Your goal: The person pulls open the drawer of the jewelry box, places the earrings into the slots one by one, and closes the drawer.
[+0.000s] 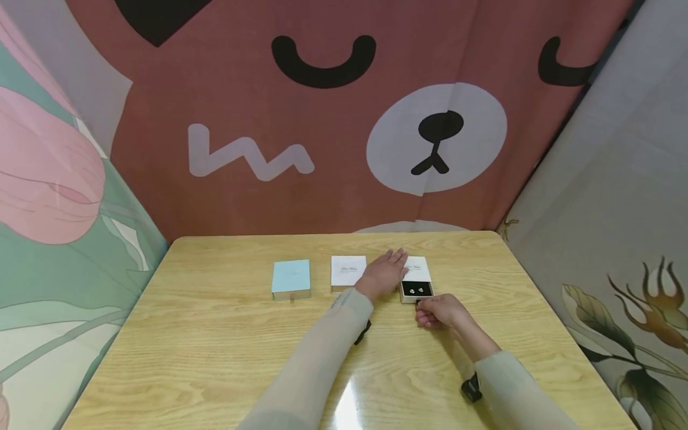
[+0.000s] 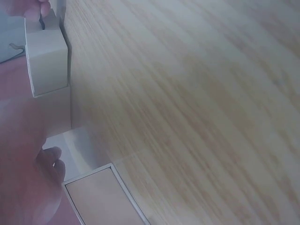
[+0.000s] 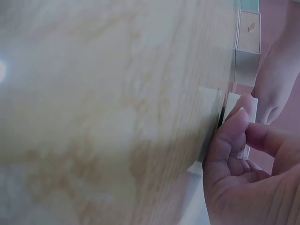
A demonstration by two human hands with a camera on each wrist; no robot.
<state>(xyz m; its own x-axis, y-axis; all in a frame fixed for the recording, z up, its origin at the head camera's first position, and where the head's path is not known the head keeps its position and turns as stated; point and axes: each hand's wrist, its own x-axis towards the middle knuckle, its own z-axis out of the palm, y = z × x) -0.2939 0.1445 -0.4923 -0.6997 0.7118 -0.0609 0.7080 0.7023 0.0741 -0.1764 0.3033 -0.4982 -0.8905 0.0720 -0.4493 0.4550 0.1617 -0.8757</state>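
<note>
A white jewelry box (image 1: 416, 269) lies on the table with its drawer (image 2: 47, 61) slid partly out toward the person. On the drawer's black insert (image 1: 411, 285) sit two small shiny earrings (image 1: 421, 290). My right hand (image 1: 442, 310) pinches the dark pull tab (image 2: 42, 22) at the drawer's front between thumb and finger. My left hand (image 1: 383, 275) rests at the left edge and top of the box's sleeve, its upper fingers stretched away from me. In the right wrist view, the right hand (image 3: 248, 168) hides most of the box.
Left of this box stand a closed white box (image 1: 348, 272) with printed lettering and a closed light blue box (image 1: 291, 278). All sit near the back of the wooden table (image 1: 215, 346). A patterned cloth (image 1: 242, 203) hangs behind the table's back edge.
</note>
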